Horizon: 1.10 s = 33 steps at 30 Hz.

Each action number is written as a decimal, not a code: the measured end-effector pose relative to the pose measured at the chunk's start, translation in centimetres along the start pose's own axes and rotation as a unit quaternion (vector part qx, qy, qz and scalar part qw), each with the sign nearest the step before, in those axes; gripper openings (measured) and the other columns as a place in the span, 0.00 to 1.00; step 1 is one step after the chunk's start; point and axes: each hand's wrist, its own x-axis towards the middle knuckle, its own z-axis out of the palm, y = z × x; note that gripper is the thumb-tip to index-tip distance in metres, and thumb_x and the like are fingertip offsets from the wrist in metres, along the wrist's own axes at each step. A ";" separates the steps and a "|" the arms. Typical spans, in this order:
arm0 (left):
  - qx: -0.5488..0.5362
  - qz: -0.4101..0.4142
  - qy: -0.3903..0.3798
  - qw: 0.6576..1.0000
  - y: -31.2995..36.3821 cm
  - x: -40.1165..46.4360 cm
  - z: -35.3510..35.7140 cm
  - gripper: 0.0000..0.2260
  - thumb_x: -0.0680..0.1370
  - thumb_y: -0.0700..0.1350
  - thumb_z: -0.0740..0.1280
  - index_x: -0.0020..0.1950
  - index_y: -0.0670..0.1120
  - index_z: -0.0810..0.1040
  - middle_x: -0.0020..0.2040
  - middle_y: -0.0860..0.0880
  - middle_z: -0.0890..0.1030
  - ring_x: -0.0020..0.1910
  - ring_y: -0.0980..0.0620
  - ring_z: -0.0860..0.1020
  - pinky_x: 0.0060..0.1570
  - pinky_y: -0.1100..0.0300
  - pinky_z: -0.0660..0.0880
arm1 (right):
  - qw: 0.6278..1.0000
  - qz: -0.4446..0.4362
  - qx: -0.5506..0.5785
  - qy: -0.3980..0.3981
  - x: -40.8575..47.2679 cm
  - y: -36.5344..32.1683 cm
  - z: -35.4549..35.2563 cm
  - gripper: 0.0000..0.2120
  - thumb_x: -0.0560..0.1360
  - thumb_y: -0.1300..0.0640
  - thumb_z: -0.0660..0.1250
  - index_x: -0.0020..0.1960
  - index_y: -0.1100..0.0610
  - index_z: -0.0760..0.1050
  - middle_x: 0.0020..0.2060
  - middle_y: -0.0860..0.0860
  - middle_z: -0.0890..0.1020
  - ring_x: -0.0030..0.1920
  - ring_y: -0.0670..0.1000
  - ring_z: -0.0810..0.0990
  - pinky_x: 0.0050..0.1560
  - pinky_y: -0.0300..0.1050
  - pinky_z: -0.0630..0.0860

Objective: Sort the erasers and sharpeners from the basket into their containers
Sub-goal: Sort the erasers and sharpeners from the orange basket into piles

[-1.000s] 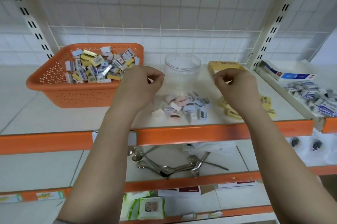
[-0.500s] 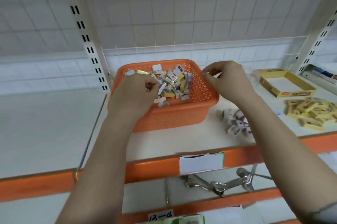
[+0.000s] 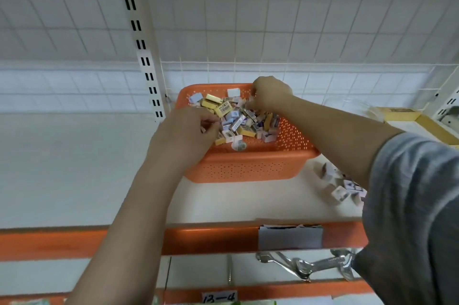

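Basket (image 3: 250, 168): both hands' fingers curled among erasers (image 3: 238, 118).

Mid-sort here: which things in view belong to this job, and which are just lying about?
Job:
orange basket of small packets
left hand and right hand, both in the basket
white packets on the shelf
yellow box

Lying about:
metal tools on the lower shelf
shelf label

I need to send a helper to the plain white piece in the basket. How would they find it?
Look in the orange basket on the shelf with the orange front edge. At its far rim, just left of the right hand, a plain white block stands apart; the pieces below are printed or yellow.
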 end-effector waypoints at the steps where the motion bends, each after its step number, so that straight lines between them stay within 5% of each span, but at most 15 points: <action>1: 0.003 -0.003 0.001 1.000 -0.2 0.1 -0.1 0.08 0.78 0.49 0.65 0.52 0.54 0.82 0.45 0.58 0.80 0.47 0.56 0.77 0.51 0.57 0.75 | 1.000 -0.001 -0.008 0.002 0.2 -0.2 0.1 0.15 0.71 0.48 0.71 0.37 0.55 0.68 0.35 0.50 0.74 0.39 0.53 0.77 0.37 0.44 0.71; 8: 0.033 0.043 -0.036 0.998 0.0 3.4 -0.5 0.09 0.77 0.44 0.64 0.47 0.46 0.84 0.43 0.50 0.83 0.44 0.51 0.80 0.48 0.54 0.78 | 0.994 0.041 0.100 0.028 -0.3 0.7 -1.2 0.09 0.72 0.56 0.69 0.49 0.59 0.82 0.45 0.53 0.84 0.43 0.52 0.82 0.44 0.47 0.80; 13: 0.069 0.075 -0.091 0.991 0.3 9.9 1.1 0.09 0.77 0.45 0.66 0.56 0.47 0.82 0.54 0.50 0.82 0.49 0.54 0.79 0.53 0.56 0.76 | 0.963 0.034 0.246 0.106 -7.2 2.0 -3.6 0.12 0.72 0.55 0.69 0.55 0.56 0.81 0.47 0.53 0.83 0.41 0.46 0.77 0.40 0.35 0.71; 16: 0.096 0.081 -0.090 0.988 0.7 12.9 2.5 0.08 0.77 0.47 0.68 0.54 0.49 0.83 0.51 0.52 0.83 0.48 0.53 0.79 0.49 0.56 0.76 | 0.926 0.050 0.318 0.198 -11.8 2.2 -3.4 0.11 0.72 0.58 0.66 0.53 0.53 0.82 0.39 0.48 0.82 0.35 0.41 0.77 0.33 0.25 0.67; 21: 0.145 0.074 -0.089 0.983 1.4 15.3 4.5 0.09 0.73 0.53 0.71 0.49 0.50 0.83 0.45 0.53 0.83 0.45 0.53 0.79 0.38 0.59 0.70 | 0.873 0.073 0.391 0.282 -16.9 2.0 -2.8 0.07 0.74 0.58 0.67 0.48 0.48 0.80 0.35 0.39 0.80 0.36 0.39 0.78 0.36 0.29 0.71; 33: 0.139 0.094 -0.096 0.981 1.1 15.7 5.3 0.04 0.74 0.46 0.71 0.48 0.49 0.83 0.46 0.52 0.83 0.44 0.54 0.78 0.40 0.59 0.72 | 0.851 0.087 0.420 0.304 -19.8 2.1 -2.0 0.12 0.75 0.59 0.67 0.43 0.41 0.77 0.34 0.47 0.81 0.30 0.46 0.77 0.31 0.30 0.69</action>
